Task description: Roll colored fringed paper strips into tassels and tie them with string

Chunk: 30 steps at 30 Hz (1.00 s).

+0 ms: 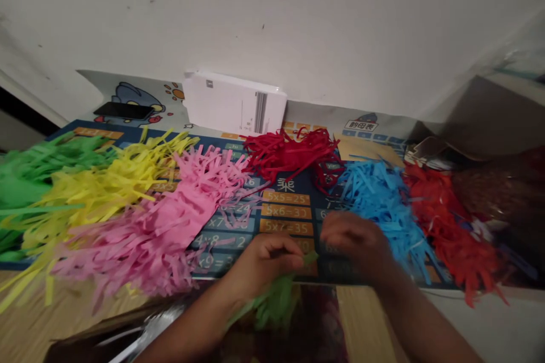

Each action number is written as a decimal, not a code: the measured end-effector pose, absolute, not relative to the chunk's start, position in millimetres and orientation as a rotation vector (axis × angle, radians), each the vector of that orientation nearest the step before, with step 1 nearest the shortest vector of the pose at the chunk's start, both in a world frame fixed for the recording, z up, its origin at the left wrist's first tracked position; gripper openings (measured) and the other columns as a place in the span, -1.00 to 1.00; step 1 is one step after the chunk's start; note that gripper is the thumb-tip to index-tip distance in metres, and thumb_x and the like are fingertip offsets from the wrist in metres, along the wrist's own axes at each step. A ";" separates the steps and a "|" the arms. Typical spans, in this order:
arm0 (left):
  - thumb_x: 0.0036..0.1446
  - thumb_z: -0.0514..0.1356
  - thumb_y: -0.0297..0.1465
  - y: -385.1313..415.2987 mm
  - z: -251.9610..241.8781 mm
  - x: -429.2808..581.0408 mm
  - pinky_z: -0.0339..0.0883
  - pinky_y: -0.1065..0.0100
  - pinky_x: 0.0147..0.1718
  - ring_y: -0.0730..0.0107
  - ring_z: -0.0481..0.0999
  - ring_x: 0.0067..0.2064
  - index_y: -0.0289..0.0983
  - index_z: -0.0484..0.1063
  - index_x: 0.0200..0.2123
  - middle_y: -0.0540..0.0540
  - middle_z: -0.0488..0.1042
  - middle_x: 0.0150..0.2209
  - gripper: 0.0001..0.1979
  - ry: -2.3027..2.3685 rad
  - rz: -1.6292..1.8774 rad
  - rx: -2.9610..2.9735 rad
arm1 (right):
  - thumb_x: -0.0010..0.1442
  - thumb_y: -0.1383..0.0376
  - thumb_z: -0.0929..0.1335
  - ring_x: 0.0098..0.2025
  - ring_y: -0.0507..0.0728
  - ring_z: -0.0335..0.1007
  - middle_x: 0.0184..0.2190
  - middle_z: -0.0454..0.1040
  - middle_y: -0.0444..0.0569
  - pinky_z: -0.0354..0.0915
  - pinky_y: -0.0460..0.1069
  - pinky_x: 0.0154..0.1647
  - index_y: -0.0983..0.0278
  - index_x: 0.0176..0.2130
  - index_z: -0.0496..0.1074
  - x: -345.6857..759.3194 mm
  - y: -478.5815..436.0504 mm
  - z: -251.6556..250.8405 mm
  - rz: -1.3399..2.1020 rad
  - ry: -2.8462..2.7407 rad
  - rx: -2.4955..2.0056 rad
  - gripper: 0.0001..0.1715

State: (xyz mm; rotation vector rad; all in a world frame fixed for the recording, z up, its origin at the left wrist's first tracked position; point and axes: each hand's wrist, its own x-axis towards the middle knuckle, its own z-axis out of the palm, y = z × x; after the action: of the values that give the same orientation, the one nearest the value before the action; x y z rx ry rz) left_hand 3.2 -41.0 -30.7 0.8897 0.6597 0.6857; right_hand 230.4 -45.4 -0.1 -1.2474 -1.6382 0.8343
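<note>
- Light-green fringed piece of thin, paper-like material (276, 303): at your left hand (270, 261), near edge of the dark-blue printed mat (289, 228).
- Long axis: slants from a short tip at upper right, past your left fingertips, down to loose strips at lower left, below that hand.
- Left hand is the nearer one, in contact; thumb and fingers pinched together on the piece near its upper end.
- Key relation: the tip points out of the left-hand pinch toward your right hand (355, 238), which is up and to the right, apart from it, gap between.
- Right hand: fingers curled, blurred; can't tell if they meet or hold anything. It's over the mat, just beside the sky-blue fringed bundle (378, 198).
- Left of your hands: pink fringed bundle (183, 215), then yellow fringed bundle (114, 176), then bright-green fringed bundle (42, 170).
- Beyond both hands: crimson fringed bundle (293, 156), with white rectangular box (234, 102) behind.
</note>
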 end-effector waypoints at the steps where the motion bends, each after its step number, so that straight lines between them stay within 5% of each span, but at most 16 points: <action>1: -0.07 0.46 -0.17 -39.7 -31.6 2.3 0.31 0.46 -0.44 0.45 0.50 -0.45 -0.31 0.44 -0.42 -0.05 0.55 -0.43 -0.63 0.628 0.690 0.790 | 0.17 0.17 0.43 -0.30 0.18 0.50 -0.39 0.60 -0.07 0.39 0.06 -0.20 0.13 -0.38 0.63 244.9 -24.8 1.8 0.715 -1.650 -1.401 -0.84; 4: 0.02 0.41 -0.14 -37.6 -35.0 1.1 0.28 0.49 -0.59 0.56 0.38 -0.61 -0.25 0.27 -0.38 0.03 0.49 -0.47 -0.59 0.536 0.690 0.635 | 0.32 0.27 0.27 -0.08 0.18 0.52 -0.11 0.61 0.04 0.36 0.03 -0.03 0.23 -0.04 0.58 286.3 45.4 -0.4 0.189 -1.910 -2.079 -0.66; 6: 0.06 0.39 -0.13 -37.2 -37.7 0.6 0.12 0.56 -0.69 0.68 0.16 -0.68 -0.24 0.21 -0.40 0.13 0.37 -0.53 -0.57 0.531 0.680 0.653 | 0.29 0.41 0.25 0.04 0.22 0.48 0.00 0.57 0.14 0.30 0.03 0.06 0.30 -0.01 0.57 302.5 85.7 -8.1 0.129 -2.008 -2.194 -0.62; 11: 0.08 0.32 0.02 -36.9 -44.0 -6.0 -0.04 0.58 -0.63 0.66 0.04 -0.60 -0.24 0.18 -0.42 0.18 0.12 -0.58 -0.49 0.698 0.717 0.833 | 0.24 0.44 0.27 0.00 0.26 0.50 -0.07 0.58 0.24 0.31 0.00 -0.01 0.33 -0.08 0.59 298.5 133.1 -30.3 0.109 -2.180 -2.301 -0.65; 21: -0.03 0.33 0.10 -31.5 -47.3 -2.7 -0.08 0.54 -0.66 0.64 0.00 -0.64 -0.24 0.26 -0.40 0.20 0.08 -0.63 -0.45 0.866 0.782 0.867 | 0.31 0.38 0.21 0.01 0.30 0.48 -0.07 0.53 0.39 0.31 0.05 -0.03 0.46 -0.05 0.53 270.3 137.5 -41.1 -0.020 -2.150 -2.433 -0.62; 26: -0.08 0.38 0.05 -32.9 -50.0 -1.4 -0.07 0.55 -0.69 0.65 0.02 -0.66 -0.24 0.24 -0.41 0.22 0.11 -0.67 -0.46 0.851 0.819 0.781 | 0.26 0.34 0.27 -0.02 0.35 0.48 -0.12 0.55 0.36 0.26 0.13 -0.03 0.41 -0.13 0.56 291.1 129.4 -30.4 0.008 -2.054 -2.444 -0.68; 30: -0.09 0.39 0.03 -36.9 -51.0 1.1 -0.06 0.55 -0.71 0.66 0.01 -0.68 -0.25 0.27 -0.40 0.22 0.12 -0.68 -0.47 0.811 0.828 0.772 | 0.22 0.32 0.29 -0.16 0.22 0.49 -0.16 0.59 0.14 0.26 0.01 -0.20 0.29 -0.06 0.52 310.5 119.3 -32.1 0.142 -2.014 -2.338 -0.68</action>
State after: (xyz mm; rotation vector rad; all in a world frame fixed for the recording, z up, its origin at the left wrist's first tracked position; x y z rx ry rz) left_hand 1.1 -36.9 -51.0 0.7720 0.8109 0.8277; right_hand 310.5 119.3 -32.1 -2.3375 -2.0140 0.1423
